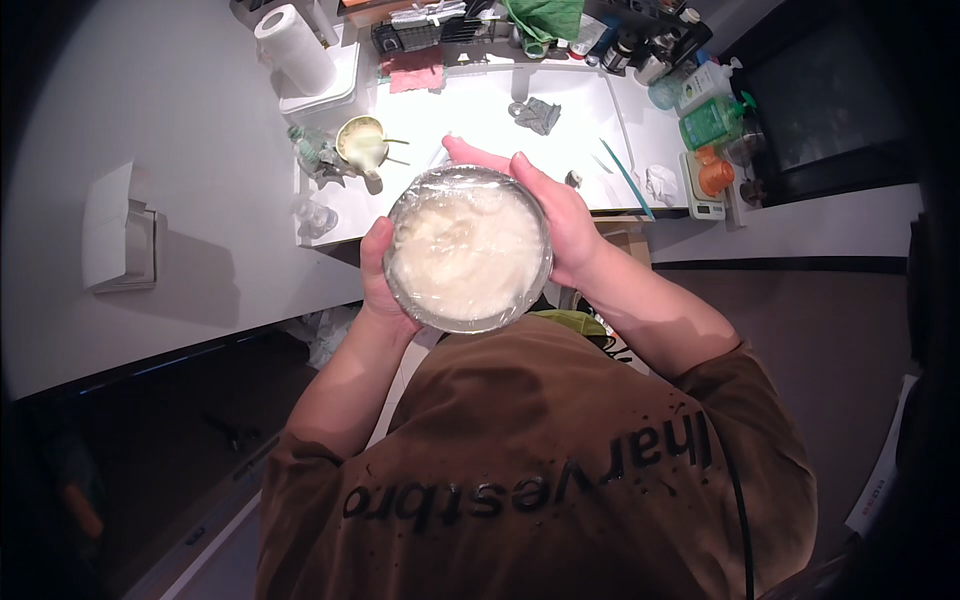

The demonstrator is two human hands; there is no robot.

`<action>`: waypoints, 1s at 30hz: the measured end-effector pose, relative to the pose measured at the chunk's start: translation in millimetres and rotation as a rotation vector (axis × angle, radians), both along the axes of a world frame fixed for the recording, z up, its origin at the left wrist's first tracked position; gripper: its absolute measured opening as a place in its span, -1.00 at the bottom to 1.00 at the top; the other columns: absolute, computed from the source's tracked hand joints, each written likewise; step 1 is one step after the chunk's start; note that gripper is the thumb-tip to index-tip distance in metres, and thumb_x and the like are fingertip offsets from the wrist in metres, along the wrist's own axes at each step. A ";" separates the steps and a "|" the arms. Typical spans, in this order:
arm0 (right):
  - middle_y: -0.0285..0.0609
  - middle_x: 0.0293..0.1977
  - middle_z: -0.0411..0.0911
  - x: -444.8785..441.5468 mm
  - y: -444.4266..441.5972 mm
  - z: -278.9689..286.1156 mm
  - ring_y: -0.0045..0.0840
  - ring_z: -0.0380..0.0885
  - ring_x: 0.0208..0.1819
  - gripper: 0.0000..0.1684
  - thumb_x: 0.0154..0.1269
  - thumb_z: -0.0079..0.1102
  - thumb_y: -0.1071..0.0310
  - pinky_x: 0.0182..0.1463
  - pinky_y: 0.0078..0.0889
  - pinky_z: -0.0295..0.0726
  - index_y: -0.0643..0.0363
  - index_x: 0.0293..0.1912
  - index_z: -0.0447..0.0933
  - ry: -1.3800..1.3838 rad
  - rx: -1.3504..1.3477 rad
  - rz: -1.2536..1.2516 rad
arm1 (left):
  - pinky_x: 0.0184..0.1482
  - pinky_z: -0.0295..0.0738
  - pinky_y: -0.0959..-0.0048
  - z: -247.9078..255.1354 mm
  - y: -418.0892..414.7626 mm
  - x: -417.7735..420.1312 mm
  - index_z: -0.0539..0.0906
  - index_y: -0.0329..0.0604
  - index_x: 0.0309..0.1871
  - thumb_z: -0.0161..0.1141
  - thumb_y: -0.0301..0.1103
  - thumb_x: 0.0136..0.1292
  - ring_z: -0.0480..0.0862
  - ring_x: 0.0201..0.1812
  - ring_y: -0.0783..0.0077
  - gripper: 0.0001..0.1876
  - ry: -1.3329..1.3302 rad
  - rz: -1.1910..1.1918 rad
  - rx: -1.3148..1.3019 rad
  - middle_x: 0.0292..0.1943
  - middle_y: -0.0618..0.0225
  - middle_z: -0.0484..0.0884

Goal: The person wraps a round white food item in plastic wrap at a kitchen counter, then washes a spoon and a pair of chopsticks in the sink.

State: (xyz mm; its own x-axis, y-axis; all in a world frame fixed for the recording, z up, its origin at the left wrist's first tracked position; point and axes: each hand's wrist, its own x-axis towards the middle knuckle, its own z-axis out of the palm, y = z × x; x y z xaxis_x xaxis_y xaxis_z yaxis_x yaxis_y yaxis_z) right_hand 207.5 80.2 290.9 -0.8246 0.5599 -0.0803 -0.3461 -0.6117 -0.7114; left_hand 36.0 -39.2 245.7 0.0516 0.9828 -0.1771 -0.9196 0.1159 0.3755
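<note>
A round metal bowl (469, 324) is held up in front of my chest, over the near edge of the counter. Pale dough (472, 255) fills much of it, under clear plastic film (457, 187) stretched across the top. My left hand (382, 281) grips the bowl's left side, its thumb near the rim. On the right side, my right hand (559, 217) holds the bowl, with some fingers reaching behind the far rim. The undersides of both hands are partly hidden by the bowl.
On the white counter (465, 105) stand a patterned cup (363, 142), a paper towel roll (296, 49), a grey cloth (538, 116) and a teal stick (626, 178). At the right are a kitchen scale (705, 208) with an orange item on it and a green pump bottle (709, 121).
</note>
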 end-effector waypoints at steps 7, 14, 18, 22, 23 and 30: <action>-0.10 0.65 0.14 6.3 2.2 -18.4 -0.37 0.33 0.56 -0.24 0.79 -0.32 -0.07 0.60 -0.20 0.34 0.38 0.59 0.20 0.095 -0.099 0.011 | 0.46 0.48 -0.06 -3.1 4.6 3.4 0.39 -0.11 0.59 0.01 0.52 0.37 0.52 0.46 -0.03 -0.02 0.017 -0.054 -0.062 0.49 0.03 0.49; -0.08 0.51 0.32 20.6 -6.4 -35.4 -0.41 0.34 0.52 -0.27 0.78 -0.21 -0.06 0.54 -0.34 0.37 0.20 0.64 0.14 -0.116 0.156 -0.264 | 0.51 0.42 -0.09 -12.8 -3.9 8.6 0.31 -0.12 0.63 -0.14 0.73 0.29 0.44 0.52 -0.06 0.16 0.003 0.105 -0.143 0.58 0.05 0.37; -0.11 0.32 0.44 41.5 -26.9 -10.1 -0.58 0.45 0.29 -0.29 0.79 -0.21 0.00 0.18 -0.50 0.51 0.06 0.69 0.01 -0.399 0.519 -0.053 | 0.48 0.46 -0.05 -1.2 -4.6 -3.0 0.32 -0.13 0.62 -0.23 0.64 0.42 0.48 0.50 -0.03 0.06 0.052 0.076 -0.123 0.55 0.05 0.42; -0.22 0.16 0.51 29.7 -42.5 -18.1 -0.66 0.50 0.05 -0.34 0.80 -0.24 0.01 0.13 -0.49 0.57 -0.03 0.69 0.04 -0.363 0.211 -0.111 | 0.48 0.47 -0.03 13.0 2.4 -0.1 0.34 -0.13 0.60 -0.28 0.55 0.51 0.51 0.47 -0.03 -0.03 0.004 0.008 -0.172 0.52 0.04 0.45; -0.23 0.14 0.52 29.7 -44.8 -19.0 -0.67 0.50 0.04 -0.35 0.80 -0.25 0.02 0.13 -0.49 0.58 -0.05 0.69 0.05 -0.335 0.130 -0.149 | 0.48 0.47 -0.03 14.8 6.1 1.9 0.35 -0.13 0.60 -0.29 0.53 0.53 0.52 0.47 -0.03 -0.05 0.018 0.013 -0.220 0.52 0.04 0.45; -0.11 0.39 0.44 37.8 -36.5 -15.0 -0.50 0.38 0.41 -0.39 0.82 -0.27 0.04 0.55 -0.40 0.29 0.13 0.61 0.24 -0.316 0.291 -0.258 | 0.44 0.52 0.08 0.8 -2.2 24.0 0.41 -0.27 0.52 -0.17 0.36 0.63 0.56 0.43 0.05 -0.18 0.179 0.233 -0.348 0.44 0.02 0.52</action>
State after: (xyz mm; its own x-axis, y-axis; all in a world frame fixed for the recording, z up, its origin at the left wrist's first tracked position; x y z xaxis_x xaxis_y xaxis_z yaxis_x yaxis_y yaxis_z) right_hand 245.4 43.7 275.9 -0.6167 0.7789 -0.1138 -0.2004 -0.2952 -0.9342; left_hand 60.0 -41.4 246.4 -0.2257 0.8449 -0.4850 -0.8603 0.0608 0.5062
